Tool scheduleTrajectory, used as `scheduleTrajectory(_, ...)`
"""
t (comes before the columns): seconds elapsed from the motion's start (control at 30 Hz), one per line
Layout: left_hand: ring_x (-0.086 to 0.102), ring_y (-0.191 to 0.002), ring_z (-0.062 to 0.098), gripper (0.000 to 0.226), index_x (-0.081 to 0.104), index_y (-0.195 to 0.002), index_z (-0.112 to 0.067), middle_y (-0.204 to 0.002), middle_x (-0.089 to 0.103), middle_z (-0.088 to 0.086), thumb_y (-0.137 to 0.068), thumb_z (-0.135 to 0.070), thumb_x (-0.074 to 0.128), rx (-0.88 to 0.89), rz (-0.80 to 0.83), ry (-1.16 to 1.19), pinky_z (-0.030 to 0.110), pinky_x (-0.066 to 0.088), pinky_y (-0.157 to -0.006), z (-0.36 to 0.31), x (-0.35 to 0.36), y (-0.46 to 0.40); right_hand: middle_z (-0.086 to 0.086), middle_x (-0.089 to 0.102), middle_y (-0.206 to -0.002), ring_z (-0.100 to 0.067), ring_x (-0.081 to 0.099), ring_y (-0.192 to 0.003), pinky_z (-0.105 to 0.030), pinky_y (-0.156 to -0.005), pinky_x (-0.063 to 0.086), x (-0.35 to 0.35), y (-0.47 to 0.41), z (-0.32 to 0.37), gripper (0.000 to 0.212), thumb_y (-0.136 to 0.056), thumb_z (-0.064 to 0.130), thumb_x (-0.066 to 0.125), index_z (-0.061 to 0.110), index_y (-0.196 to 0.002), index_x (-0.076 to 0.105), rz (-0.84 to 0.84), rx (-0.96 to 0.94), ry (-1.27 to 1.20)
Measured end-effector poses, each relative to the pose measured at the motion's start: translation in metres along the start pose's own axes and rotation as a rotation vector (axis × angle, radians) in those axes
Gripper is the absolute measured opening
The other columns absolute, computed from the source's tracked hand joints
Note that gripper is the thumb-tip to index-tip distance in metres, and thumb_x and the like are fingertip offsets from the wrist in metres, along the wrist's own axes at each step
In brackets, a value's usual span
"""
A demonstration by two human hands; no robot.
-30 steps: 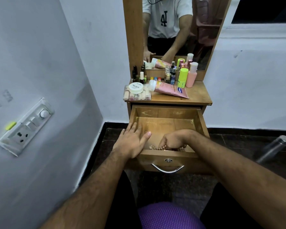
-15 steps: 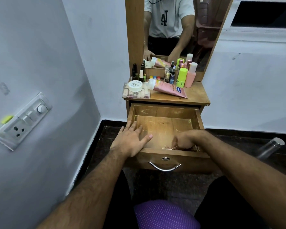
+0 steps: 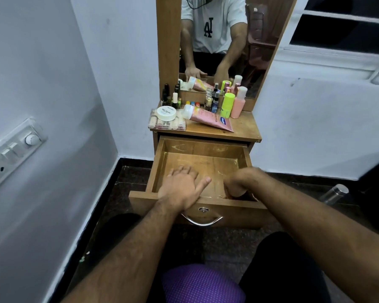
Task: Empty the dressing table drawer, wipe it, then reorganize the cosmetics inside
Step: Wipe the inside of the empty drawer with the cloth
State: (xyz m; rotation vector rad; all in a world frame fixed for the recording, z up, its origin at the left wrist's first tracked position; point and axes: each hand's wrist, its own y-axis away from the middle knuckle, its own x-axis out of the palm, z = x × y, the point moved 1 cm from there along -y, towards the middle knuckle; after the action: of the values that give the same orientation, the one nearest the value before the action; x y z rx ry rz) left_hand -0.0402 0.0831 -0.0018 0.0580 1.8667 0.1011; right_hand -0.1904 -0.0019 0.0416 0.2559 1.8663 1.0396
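Observation:
The wooden drawer [image 3: 202, 147] is pulled out and its floor is bare where visible. My left hand [image 3: 182, 186] rests flat over the front left of the drawer, fingers spread. My right hand [image 3: 239, 182] is curled into the front right corner; what it grips is hidden, but a small beaded item showed beneath it earlier. On the dressing table top [image 3: 245, 130] stand the cosmetics: a pink tube [image 3: 210, 120] lying down, a white jar [image 3: 166, 112] on a clear box [image 3: 166, 124], a green bottle [image 3: 227, 104], a pink bottle [image 3: 237, 103] and several small bottles [image 3: 172, 98].
A mirror [image 3: 228, 40] rises behind the table. A wall with a switchboard [image 3: 11, 154] is close on the left. A steel bottle [image 3: 335, 193] lies on the dark floor to the right. A purple cushion [image 3: 201, 285] is between my legs, below the drawer handle [image 3: 202, 220].
My right hand slid from the drawer's front middle to its front right corner, and the beads seen under it are now hidden. My left hand stayed in place.

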Motion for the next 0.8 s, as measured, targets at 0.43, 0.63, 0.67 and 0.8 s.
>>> scheduleTrajectory(0.43, 0.016, -0.151, 0.022, 0.088, 0.027, -0.154, -0.020, -0.162, 0.024, 0.006, -0.090, -0.075, 0.002, -0.090, -0.001, 0.034, 0.044, 0.012, -0.122, 0.003, 0.002, -0.003, -0.002, 0.063, -0.112, -0.021, 0.059, -0.098, -0.036, -0.079, 0.054, 0.017, -0.008, -0.026, 0.026, -0.092, 0.036, 0.064, 0.019, -0.110, 0.071, -0.316, -0.050, 0.508)
scheduleTrajectory(0.63, 0.017, -0.151, 0.022, 0.089, 0.029, -0.154, -0.019, -0.161, 0.026, 0.006, -0.090, -0.074, 0.002, -0.087, 0.000, 0.038, 0.044, 0.013, -0.121, 0.004, 0.005, -0.005, 0.004, 0.053, -0.137, -0.022, 0.038, -0.122, -0.044, -0.101, 0.033, 0.025, -0.009, -0.031, 0.036, -0.100, 0.040, 0.049, 0.021, -0.126, 0.064, -0.160, -0.123, 0.654)
scheduleTrajectory(0.67, 0.017, -0.151, 0.022, 0.089, 0.029, -0.154, -0.019, -0.161, 0.027, 0.006, -0.090, -0.074, 0.002, -0.086, -0.007, 0.034, 0.043, 0.014, -0.121, 0.004, 0.005, -0.004, 0.003, 0.053, -0.137, -0.022, 0.037, -0.123, -0.044, -0.102, 0.032, 0.023, -0.007, -0.030, 0.033, -0.099, 0.035, 0.052, 0.020, -0.126, 0.064, -0.128, -0.126, 0.674)
scheduleTrajectory(0.8, 0.018, -0.150, 0.022, 0.090, 0.030, -0.153, -0.019, -0.160, 0.028, 0.006, -0.089, -0.075, -0.001, -0.082, -0.016, 0.017, 0.043, 0.014, -0.121, 0.003, 0.005, -0.002, -0.002, 0.049, -0.136, -0.026, 0.033, -0.128, -0.048, -0.105, 0.034, 0.009, -0.001, -0.028, 0.030, -0.091, 0.028, 0.065, 0.023, -0.120, 0.067, -0.122, -0.067, 0.622)
